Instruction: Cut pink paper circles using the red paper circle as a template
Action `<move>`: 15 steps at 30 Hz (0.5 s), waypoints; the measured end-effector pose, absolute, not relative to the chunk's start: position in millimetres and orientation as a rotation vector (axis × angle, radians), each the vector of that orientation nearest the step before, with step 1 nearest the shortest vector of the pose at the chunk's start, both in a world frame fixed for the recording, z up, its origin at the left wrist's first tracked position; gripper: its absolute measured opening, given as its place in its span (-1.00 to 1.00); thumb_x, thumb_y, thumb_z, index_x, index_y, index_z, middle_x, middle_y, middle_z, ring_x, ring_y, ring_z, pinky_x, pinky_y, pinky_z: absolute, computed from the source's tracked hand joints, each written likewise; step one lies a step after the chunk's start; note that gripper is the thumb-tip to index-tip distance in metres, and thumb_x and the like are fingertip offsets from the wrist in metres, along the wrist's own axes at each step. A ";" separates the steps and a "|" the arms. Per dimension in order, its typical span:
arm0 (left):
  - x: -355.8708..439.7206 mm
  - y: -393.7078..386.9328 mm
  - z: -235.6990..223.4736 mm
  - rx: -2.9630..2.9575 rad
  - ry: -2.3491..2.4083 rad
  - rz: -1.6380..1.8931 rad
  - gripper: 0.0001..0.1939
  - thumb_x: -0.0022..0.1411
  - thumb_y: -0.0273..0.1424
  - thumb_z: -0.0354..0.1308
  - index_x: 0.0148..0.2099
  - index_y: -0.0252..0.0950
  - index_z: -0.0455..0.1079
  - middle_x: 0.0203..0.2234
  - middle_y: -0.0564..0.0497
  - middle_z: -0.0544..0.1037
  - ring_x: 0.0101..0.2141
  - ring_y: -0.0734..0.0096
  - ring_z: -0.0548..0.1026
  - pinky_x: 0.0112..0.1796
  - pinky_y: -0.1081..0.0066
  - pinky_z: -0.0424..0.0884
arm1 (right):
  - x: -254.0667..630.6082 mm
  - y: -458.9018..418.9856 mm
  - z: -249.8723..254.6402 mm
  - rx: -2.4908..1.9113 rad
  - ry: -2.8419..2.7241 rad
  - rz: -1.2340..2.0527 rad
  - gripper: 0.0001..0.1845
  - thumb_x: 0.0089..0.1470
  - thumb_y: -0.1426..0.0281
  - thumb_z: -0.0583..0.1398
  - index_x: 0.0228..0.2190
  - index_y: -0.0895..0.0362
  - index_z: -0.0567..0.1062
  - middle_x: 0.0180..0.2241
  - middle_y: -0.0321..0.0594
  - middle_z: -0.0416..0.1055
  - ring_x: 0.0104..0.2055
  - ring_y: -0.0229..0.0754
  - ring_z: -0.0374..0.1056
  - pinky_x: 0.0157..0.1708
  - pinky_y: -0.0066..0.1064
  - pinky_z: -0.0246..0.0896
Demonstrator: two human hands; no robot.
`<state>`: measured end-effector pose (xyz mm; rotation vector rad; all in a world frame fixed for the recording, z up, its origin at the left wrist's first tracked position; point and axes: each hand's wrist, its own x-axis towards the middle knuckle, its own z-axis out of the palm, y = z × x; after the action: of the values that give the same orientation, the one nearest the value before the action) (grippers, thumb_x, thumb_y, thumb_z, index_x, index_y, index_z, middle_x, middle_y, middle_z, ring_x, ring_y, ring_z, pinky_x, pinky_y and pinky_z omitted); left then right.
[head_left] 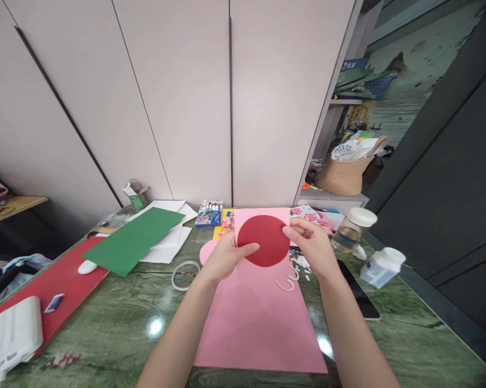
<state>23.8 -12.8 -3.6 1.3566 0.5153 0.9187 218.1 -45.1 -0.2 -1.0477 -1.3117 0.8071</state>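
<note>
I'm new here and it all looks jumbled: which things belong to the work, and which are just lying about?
Likely part of the work:
red circle, in the left hand and right hand
pink paper behind it
perhaps the green sheet

Just lying about, probably:
dark-screened device
lidded jar
white bottle

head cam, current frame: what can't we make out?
All head view:
Left hand: most fingers hidden behind pink paper.
Red circle: back faces away; can't tell if attached.
Yellow sheet: partly hidden by pink paper.
White slab-like object: cut off by left edge.
White bottle: label too small, blurred.
</note>
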 end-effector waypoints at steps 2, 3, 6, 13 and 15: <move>23.8 -12.5 -4.9 1.371 0.518 0.896 -0.74 0.07 -0.42 0.21 -0.15 -0.33 0.48 -0.22 -0.11 0.57 -0.19 0.18 0.49 -0.16 0.26 0.37 | 219.4 -44.3 -1.4 -1.089 -1.301 0.738 -0.76 -0.03 0.25 0.23 -0.60 0.11 0.40 -0.67 -0.36 0.28 -0.60 -0.29 0.20 -0.55 -0.44 0.11; 24.1 -12.4 -5.6 1.373 0.523 0.889 -0.74 0.07 -0.41 0.21 -0.15 -0.33 0.48 -0.22 -0.11 0.57 -0.20 0.18 0.50 -0.16 0.26 0.37 | 220.0 -43.8 -2.0 -1.106 -1.298 0.702 -0.72 -0.03 0.25 0.24 -0.64 0.12 0.37 -0.69 -0.37 0.25 -0.62 -0.30 0.17 -0.57 -0.44 0.09; 26.4 -13.2 -6.3 1.355 0.527 0.906 -0.73 0.07 -0.41 0.21 -0.13 -0.33 0.47 -0.22 -0.12 0.57 -0.19 0.18 0.50 -0.15 0.25 0.37 | 220.6 -43.1 -2.8 -1.099 -1.306 0.722 -0.76 -0.03 0.24 0.23 -0.58 0.11 0.40 -0.65 -0.35 0.30 -0.59 -0.28 0.21 -0.54 -0.43 0.13; 30.1 -14.6 -3.7 1.214 0.495 1.066 -0.66 0.08 -0.41 0.20 -0.06 -0.32 0.43 -0.12 -0.13 0.53 -0.13 0.18 0.47 -0.10 0.24 0.35 | 214.8 -39.2 -4.7 -1.130 -1.409 0.824 -0.79 -0.04 0.24 0.24 -0.45 0.14 0.46 -0.53 -0.27 0.42 -0.47 -0.21 0.33 -0.45 -0.39 0.22; 29.7 -13.3 -3.8 1.172 0.507 1.113 -0.67 0.07 -0.40 0.21 -0.07 -0.32 0.43 -0.11 -0.13 0.52 -0.12 0.17 0.47 -0.10 0.24 0.35 | 211.9 -37.2 -6.1 -1.127 -1.396 0.816 -0.80 -0.05 0.25 0.25 -0.42 0.15 0.46 -0.51 -0.25 0.44 -0.45 -0.20 0.35 -0.42 -0.39 0.23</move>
<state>29.7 -13.3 -3.8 1.1721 0.5067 1.1132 211.9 -37.2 -6.1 -1.1271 -1.3958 0.8162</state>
